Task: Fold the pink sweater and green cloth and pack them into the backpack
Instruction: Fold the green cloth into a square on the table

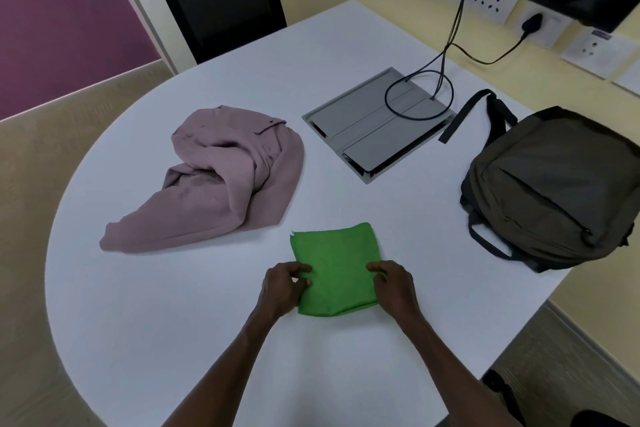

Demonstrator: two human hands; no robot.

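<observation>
Both hands are working the green cloth (335,270), lying as a folded square on the white table (194,340) nearest the person: the left hand (282,291) and right hand (394,288) are each pinching 1 side edge, probably to square the layers for another fold. The pink sweater (221,180) is lying crumpled beyond (not yet folded), and the backpack (554,191) is waiting flat at right, seemingly zipped.

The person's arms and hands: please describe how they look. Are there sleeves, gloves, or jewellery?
Both forearms are bare up to the frame's lower edge, with no sleeves visible. The left hand and right hand wear no gloves, and no rings, watch or bracelet show.
</observation>
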